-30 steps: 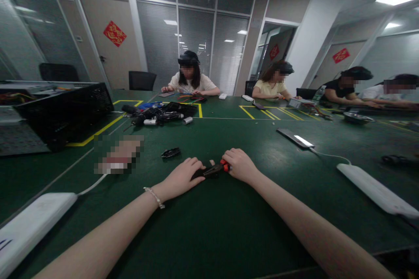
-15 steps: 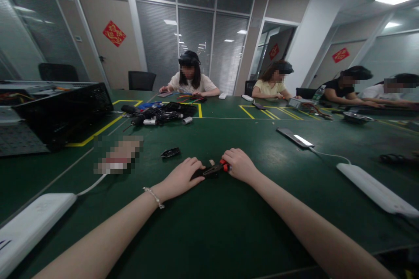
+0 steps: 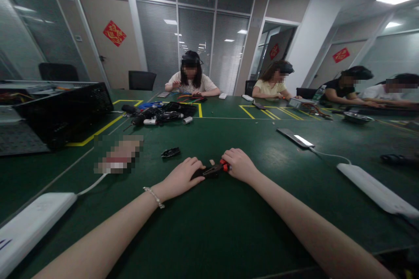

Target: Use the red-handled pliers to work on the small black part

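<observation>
My right hand (image 3: 239,165) is closed around the red handles of a pair of pliers (image 3: 214,169), whose dark jaws point left. Under my left hand (image 3: 183,175), a black part (image 3: 197,174) is gripped between thumb and fingers, and the tips of the pliers meet it. How far the jaws are closed on the part is too small to tell. Just beyond the pliers lies a small pale piece (image 3: 212,162). A black plastic piece (image 3: 170,152) rests on the table behind my left hand.
An open computer case (image 3: 65,115) stands at the left. Power banks (image 3: 39,222) with cables flank both arms, and a phone (image 3: 294,137) lies at right. Further back is a pile of tools and black parts (image 3: 160,114). Several people sit along the far side of the green table (image 3: 203,235).
My hands and the pliers hold practically the same position. Across the table, a person has lifted one hand off a phone.
</observation>
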The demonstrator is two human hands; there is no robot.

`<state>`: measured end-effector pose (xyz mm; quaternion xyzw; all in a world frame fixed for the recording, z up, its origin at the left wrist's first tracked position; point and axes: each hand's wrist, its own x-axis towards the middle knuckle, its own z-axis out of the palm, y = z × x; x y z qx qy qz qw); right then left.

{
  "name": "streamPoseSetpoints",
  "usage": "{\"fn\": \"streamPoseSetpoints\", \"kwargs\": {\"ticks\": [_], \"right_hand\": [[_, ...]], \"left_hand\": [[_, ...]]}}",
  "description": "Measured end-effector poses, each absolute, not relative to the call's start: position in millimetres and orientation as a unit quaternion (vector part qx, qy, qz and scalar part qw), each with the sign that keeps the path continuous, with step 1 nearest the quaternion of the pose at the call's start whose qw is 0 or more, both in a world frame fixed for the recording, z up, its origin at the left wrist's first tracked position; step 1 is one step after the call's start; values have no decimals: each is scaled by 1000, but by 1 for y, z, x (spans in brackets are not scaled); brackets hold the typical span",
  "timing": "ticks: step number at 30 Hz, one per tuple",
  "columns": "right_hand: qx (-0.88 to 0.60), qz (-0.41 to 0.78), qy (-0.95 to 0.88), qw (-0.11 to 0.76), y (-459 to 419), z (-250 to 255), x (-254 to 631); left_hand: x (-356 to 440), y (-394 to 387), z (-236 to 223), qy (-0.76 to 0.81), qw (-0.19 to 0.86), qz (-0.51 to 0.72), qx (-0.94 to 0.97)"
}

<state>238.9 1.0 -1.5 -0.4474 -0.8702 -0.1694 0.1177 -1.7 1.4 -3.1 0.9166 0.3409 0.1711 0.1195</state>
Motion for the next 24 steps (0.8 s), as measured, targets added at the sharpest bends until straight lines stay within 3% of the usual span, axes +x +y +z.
{"fn": "streamPoseSetpoints", "kwargs": {"ticks": [24], "right_hand": [[-438, -163, -876, 115, -2, 3, 237]], "left_hand": [[-2, -1, 0, 339, 127, 175, 915]]}}
